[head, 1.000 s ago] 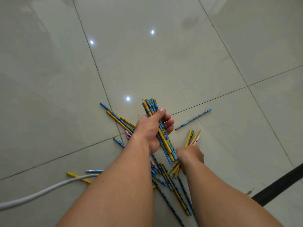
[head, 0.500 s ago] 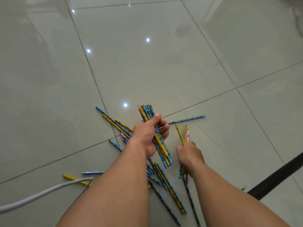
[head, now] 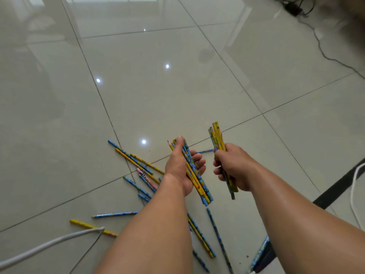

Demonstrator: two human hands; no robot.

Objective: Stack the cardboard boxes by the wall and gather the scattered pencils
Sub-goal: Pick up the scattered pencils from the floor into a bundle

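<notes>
The 2 bare forearms reach forward side by side, the left hand (head: 180, 169) with its thumb stretched along a bundle of pencils (head: 198, 181) that its fingers curl around, the right hand (head: 236, 169) near it but apart, gripping a smaller bundle (head: 217, 136) in its fist.

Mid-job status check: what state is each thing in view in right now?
Left hand, gripping the large pencil bundle, held above the floor.
Right hand, gripping the smaller pencil bundle, also held up.
Loose pencils, lying scattered on the floor tiles, not yet gathered.
Yellow pencil, lying on the floor, crossed by the end of the white cable.
</notes>
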